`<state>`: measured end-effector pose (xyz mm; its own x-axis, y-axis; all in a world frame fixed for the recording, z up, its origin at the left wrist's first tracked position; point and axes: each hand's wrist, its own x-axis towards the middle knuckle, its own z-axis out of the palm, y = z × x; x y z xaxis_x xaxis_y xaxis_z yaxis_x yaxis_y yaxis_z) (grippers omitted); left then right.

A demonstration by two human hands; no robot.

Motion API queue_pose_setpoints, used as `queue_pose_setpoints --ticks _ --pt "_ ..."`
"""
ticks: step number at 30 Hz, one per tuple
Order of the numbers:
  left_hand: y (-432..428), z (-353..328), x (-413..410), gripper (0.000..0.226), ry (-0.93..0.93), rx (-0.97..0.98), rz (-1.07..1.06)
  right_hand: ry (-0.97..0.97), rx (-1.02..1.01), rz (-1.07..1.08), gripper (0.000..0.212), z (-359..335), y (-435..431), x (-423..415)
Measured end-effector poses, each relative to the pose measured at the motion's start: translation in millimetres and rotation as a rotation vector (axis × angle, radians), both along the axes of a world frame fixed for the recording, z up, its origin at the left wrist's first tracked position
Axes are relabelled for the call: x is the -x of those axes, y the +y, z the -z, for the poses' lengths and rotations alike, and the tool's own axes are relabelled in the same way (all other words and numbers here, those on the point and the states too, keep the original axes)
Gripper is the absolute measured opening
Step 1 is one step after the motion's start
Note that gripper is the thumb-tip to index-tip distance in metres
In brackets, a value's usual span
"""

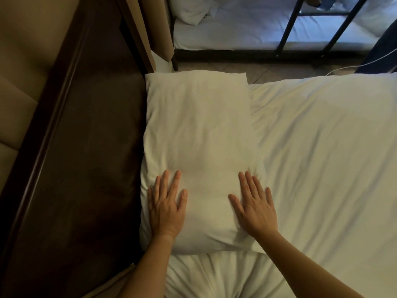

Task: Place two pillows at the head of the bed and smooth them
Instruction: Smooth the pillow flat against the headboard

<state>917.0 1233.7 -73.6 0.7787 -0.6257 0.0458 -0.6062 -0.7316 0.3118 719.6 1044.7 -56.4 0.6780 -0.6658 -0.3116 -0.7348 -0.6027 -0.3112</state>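
Note:
A white pillow [199, 134] lies flat on the bed [322, 158], its long left side against the dark wooden headboard [86, 147]. My left hand [166, 205] rests palm down on the pillow's near left part, fingers spread. On the near right part my right hand [253, 207] presses flat, fingers apart, close to the pillow's right edge. Neither hand holds anything. Only this one pillow lies on this bed.
White wrinkled bedding covers the bed to the right and below the pillow. Beyond a strip of floor [268, 72] stands another bed with a black metal frame [290, 26] and a white pillow [191, 9] on it. A white cable [365, 64] lies at the right.

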Motion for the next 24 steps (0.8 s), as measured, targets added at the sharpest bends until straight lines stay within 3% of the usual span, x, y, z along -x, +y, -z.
queue_pose_setpoints --ticks 6,14,24 --pt "-23 -47 -26 0.060 -0.024 0.078 -0.018 -0.146 0.035 0.022 0.073 -40 -21 -28" --pt "-109 -50 -88 0.063 0.021 0.026 0.098 -0.216 0.011 -0.035 0.068 -42 -51 -152" --pt "-82 -9 -95 0.065 0.020 -0.013 0.022 -0.096 -0.009 0.033 0.070 -14 -52 -112"
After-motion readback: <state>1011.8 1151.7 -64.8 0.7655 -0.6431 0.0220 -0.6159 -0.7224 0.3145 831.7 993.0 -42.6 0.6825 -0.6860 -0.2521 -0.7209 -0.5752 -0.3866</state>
